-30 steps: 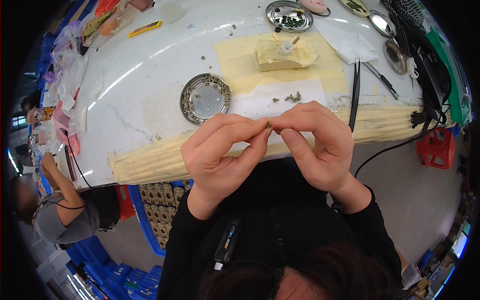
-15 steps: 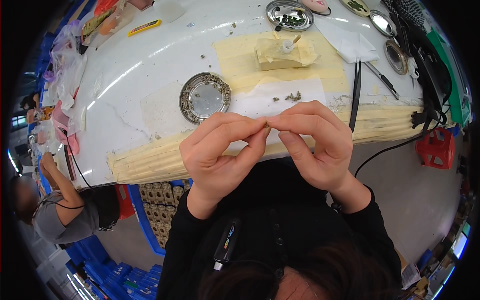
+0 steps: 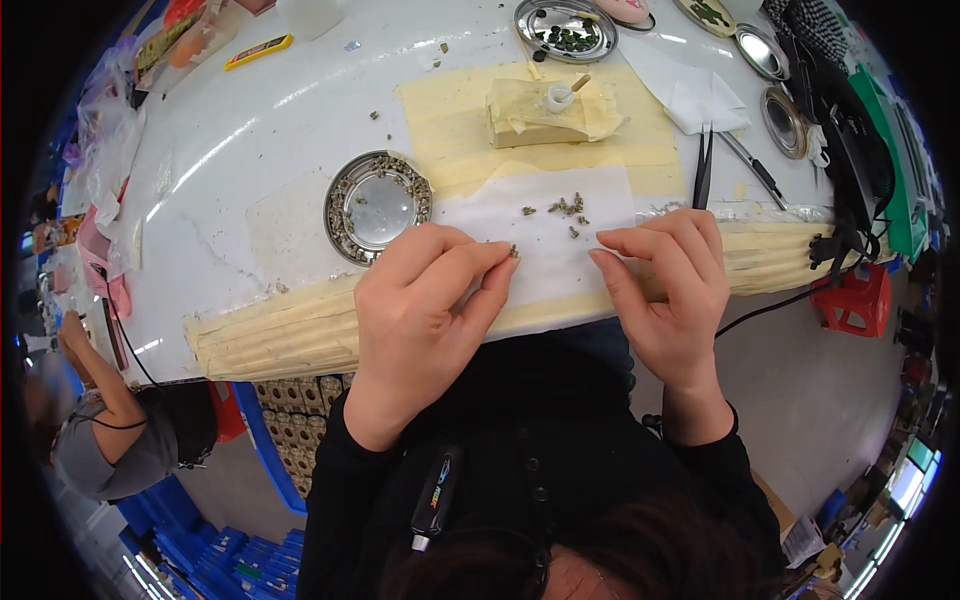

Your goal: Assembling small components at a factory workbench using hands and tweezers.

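Where the left hand [image 3: 420, 315] closes, it pinches a tiny piece [image 3: 514, 252]; the right hand [image 3: 672, 300] gapes (slightly).

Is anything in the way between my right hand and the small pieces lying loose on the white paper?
Nothing visible is. Only white paper shows between your right hand and the small pieces, which lie to its upper left in the picture.

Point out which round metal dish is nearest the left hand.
The metal dish with small metallic parts around its inside, just beyond the left hand. The dish with dark green pieces sits much farther away.
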`<control>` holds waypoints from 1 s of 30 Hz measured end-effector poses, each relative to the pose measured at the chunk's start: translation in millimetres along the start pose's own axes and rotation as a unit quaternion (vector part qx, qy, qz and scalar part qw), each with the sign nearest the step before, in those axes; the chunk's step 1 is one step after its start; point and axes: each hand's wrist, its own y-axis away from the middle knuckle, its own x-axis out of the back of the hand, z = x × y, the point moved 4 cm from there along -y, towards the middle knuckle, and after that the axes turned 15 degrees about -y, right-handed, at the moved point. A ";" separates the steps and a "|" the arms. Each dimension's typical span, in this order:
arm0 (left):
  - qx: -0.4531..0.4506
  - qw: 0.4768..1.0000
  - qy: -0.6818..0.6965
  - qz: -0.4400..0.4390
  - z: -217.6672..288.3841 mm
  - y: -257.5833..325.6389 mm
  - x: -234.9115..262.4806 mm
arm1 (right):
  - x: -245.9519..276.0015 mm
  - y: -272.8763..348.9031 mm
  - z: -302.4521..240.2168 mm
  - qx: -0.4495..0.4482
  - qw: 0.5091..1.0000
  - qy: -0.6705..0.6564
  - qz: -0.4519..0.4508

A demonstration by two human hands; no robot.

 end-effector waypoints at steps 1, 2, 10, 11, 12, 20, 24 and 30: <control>-0.006 1.000 -0.010 0.002 0.7 -1.2 -2.0 | -2.6 -0.1 1.4 -0.003 1.000 0.010 -0.005; -0.011 1.000 -0.021 0.004 1.8 -2.4 -4.2 | -4.3 -0.6 2.6 0.000 1.000 0.016 -0.010; 0.014 0.998 0.005 0.062 -4.5 -3.8 -5.0 | -14.4 -7.5 1.9 0.015 0.998 0.047 -0.036; 0.016 0.998 0.008 0.066 -4.6 -3.4 -4.0 | -15.2 -7.9 2.3 0.016 0.998 0.051 -0.037; 0.018 0.997 0.012 0.070 -4.7 -3.4 -3.1 | -15.6 -8.5 2.5 0.017 0.998 0.055 -0.039; 0.017 0.996 0.072 0.040 0.9 -4.9 0.4 | -15.3 -12.6 1.0 -0.012 0.999 -0.002 -0.040; 0.041 0.981 0.189 -0.008 5.8 -4.5 -2.4 | -10.3 -17.7 -5.3 -0.048 0.990 -0.132 -0.023; 0.083 0.950 0.298 -0.040 7.4 -2.9 -3.7 | -15.5 -16.3 -11.8 -0.083 0.967 -0.239 -0.019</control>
